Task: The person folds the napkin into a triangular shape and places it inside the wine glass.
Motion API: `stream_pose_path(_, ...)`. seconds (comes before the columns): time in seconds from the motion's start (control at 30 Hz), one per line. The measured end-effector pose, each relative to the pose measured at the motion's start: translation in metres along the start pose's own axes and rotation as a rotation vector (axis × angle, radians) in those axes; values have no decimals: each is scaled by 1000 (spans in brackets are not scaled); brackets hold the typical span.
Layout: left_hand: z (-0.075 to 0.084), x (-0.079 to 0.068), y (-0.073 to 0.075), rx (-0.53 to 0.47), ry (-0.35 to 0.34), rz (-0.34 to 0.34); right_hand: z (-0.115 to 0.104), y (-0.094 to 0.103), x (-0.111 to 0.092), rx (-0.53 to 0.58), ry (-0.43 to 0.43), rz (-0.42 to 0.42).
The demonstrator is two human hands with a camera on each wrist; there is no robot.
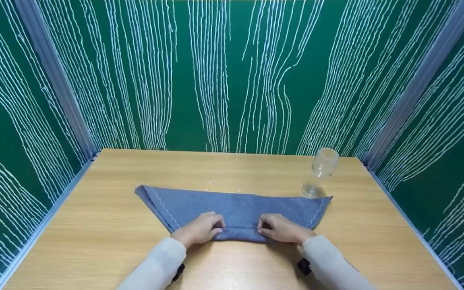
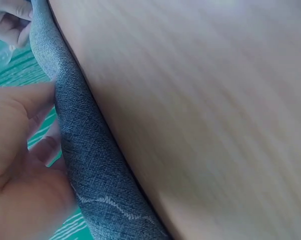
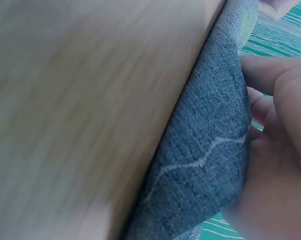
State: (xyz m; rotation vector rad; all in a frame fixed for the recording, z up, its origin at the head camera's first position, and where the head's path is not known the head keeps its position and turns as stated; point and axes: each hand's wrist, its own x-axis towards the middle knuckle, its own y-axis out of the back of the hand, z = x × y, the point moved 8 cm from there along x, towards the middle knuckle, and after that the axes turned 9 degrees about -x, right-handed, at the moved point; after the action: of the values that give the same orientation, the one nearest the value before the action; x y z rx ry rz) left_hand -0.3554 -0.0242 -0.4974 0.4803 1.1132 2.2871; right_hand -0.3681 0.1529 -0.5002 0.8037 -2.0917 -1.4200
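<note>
Pale sleeves (image 1: 157, 259) reach in from the near side; beyond them the left hand (image 1: 200, 228) and right hand (image 1: 282, 227) each pinch the near, turned-over edge of a blue-grey cloth (image 1: 232, 209), thumb and fingers clamped on the fabric; the cloth lies across the middle of the wooden table (image 1: 107, 249); if one hand moved ahead of the other, the fold would likely skew; a push away could send the far right corner into the stemmed glass (image 1: 325, 163) and tip it, though whether they touch I cannot tell; the cloth looks matte and woven, broad along its far edge, with wavy pale stitching (image 1: 161, 204) near both ends.
</note>
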Motion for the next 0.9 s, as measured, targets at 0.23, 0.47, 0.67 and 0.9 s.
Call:
stream_pose_path(0.23,8,-6,-5,-5,-6,-17,-2,-3,-7,12,16,-45)
stream_pose_path(0.47,15,-12,-9,-12,-33,-15,-6,-4,-12,30,15,-74)
stream_pose_path(0.67,22,-18,-11,-7,-65,-30,-13,-5,-19,52,18,-123)
stream_pose_path(0.9,29,-23,-14,20,-78,-48,-18,-6,-24,49,5,-170)
